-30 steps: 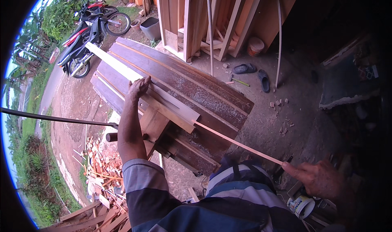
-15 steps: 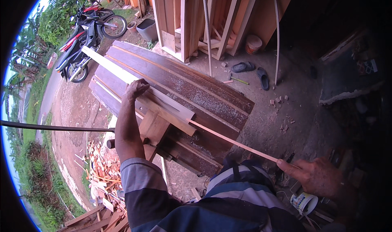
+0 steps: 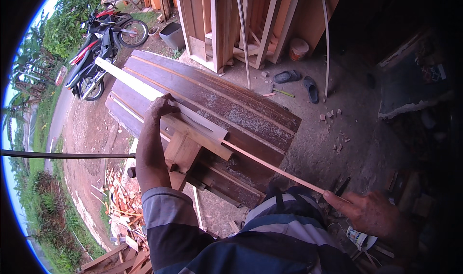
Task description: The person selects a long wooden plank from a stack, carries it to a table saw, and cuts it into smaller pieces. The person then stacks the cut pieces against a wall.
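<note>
My left hand (image 3: 162, 105) is closed over a long pale board (image 3: 128, 79) and a wooden guide block (image 3: 195, 136) lying lengthwise across a dark grooved worktable (image 3: 241, 115). My right hand (image 3: 359, 207), at the lower right, grips the end of a thin light wooden strip (image 3: 275, 169). The strip runs up and left to the lower end of the board and block, where the rest of it is hidden. A squarer wooden piece (image 3: 181, 153) sits under the guide beside my left forearm.
Upright planks (image 3: 255, 23) stand at the back. Motorbikes (image 3: 91, 66) and a grey bin (image 3: 172, 35) are upper left. Slippers (image 3: 311, 90) lie on the concrete at right, a scrap pile (image 3: 125, 206) lower left. A dark bar (image 3: 67, 154) juts in from the left.
My right hand has moved slightly left with the strip, toward the guide. My left hand keeps its hold on the board, with only small movement. The view has shifted slightly.
</note>
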Demonstrator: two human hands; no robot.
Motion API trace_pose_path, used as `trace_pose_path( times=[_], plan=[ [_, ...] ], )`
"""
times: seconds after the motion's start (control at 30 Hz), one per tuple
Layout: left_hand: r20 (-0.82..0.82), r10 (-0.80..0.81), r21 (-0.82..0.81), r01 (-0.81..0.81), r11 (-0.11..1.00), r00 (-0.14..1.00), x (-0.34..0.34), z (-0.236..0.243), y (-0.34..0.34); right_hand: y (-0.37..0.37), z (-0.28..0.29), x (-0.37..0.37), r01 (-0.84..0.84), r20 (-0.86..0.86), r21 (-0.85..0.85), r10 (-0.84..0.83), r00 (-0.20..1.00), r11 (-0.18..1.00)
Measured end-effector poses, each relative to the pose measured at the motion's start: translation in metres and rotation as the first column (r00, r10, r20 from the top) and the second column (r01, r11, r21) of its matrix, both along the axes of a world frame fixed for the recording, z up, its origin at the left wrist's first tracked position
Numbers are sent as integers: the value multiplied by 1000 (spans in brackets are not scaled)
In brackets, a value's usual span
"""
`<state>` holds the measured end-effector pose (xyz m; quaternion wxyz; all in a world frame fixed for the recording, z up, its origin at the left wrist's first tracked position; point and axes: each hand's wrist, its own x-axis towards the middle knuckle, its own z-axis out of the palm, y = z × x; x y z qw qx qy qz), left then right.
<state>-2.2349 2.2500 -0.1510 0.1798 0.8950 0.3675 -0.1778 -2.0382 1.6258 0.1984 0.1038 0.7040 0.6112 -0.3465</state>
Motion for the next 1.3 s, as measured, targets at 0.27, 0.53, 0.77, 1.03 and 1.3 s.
trace_pose_path(
  times=[0.27,0.53,0.77,1.03,1.3],
  plan=[
    [18,-55,36,54,998,998,2,-2,4,4,-3,-1,-30,5,7,30,1000,1000],
    [21,-55,-31,55,998,998,-2,-1,16,17,-8,-4,-20,-15,25,20,1000,999],
    [54,-50,-31,51,998,997,-6,-1,27,27,-13,-9,-43,-7,11,43,999,999],
    [92,-58,-34,61,998,994,-10,-4,38,39,-13,-13,-44,-17,43,45,999,998],
    [88,-31,-78,38,996,996,-8,2,41,40,-16,-13,-31,-11,40,31,999,999]
  ],
)
